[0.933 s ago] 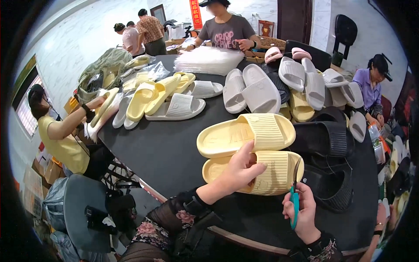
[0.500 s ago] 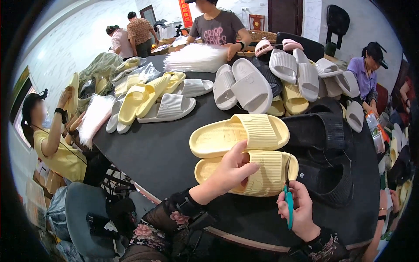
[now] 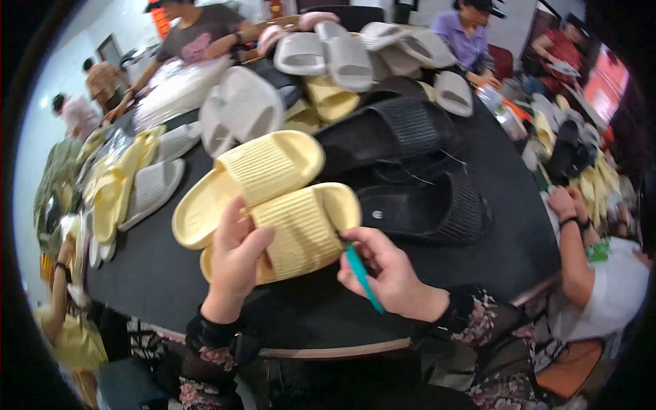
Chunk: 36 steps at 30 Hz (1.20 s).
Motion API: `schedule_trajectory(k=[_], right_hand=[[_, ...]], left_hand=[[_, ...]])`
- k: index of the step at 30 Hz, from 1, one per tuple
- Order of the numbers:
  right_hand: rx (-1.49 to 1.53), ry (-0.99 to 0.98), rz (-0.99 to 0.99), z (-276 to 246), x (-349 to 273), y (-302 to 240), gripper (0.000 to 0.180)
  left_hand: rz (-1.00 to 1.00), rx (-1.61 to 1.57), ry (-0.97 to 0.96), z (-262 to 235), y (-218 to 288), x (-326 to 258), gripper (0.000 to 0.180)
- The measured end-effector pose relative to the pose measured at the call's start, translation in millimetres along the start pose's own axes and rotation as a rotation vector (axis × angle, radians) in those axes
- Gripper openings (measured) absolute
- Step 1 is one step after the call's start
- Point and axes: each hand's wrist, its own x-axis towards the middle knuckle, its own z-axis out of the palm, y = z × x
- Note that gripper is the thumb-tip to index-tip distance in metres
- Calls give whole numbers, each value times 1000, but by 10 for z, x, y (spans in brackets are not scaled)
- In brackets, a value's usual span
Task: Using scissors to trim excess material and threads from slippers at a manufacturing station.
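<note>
Two yellow slide slippers lie side by side on the black table. My left hand (image 3: pixel 236 263) grips the nearer yellow slipper (image 3: pixel 301 236), its thumb on the ribbed strap and some fingers hidden in the foot opening. The farther yellow slipper (image 3: pixel 253 178) rests against it. In my right hand (image 3: pixel 393 277) is a pair of small scissors (image 3: pixel 363 279) with teal handles, held at the toe end of the nearer slipper. The blades are hard to make out there. Just right of the yellow pair lie black slippers (image 3: pixel 417 208), with a thin thread showing at their straps.
Grey slippers (image 3: pixel 249 106) and more yellow ones (image 3: pixel 113 198) are piled along the far and left parts of the table (image 3: pixel 328 318). Clear plastic bags (image 3: pixel 181 89) lie in a stack beyond. Co-workers surround the table; one in white (image 3: pixel 601 287) is close at the right.
My view has swung to the right, so the slippers sit farther left in it. The scissors have shifted from over the nearer slipper's strap to its toe edge. Both hands keep their hold.
</note>
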Motion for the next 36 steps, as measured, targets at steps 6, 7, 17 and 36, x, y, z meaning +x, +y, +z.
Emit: schedule_trajectory(k=[6, 7, 17, 36], right_hand=[[103, -12, -72, 58, 62, 22, 48], [141, -18, -64, 46, 64, 37, 48], [135, 102, -243, -2, 36, 32, 50], [537, 225, -295, -248, 86, -157, 49]], left_hand=[[-32, 27, -86, 16, 51, -20, 60], [-67, 49, -99, 12, 23, -4, 59], [-116, 205, -168, 328, -183, 167, 60], [113, 524, -612, 1289, -603, 1462, 42]])
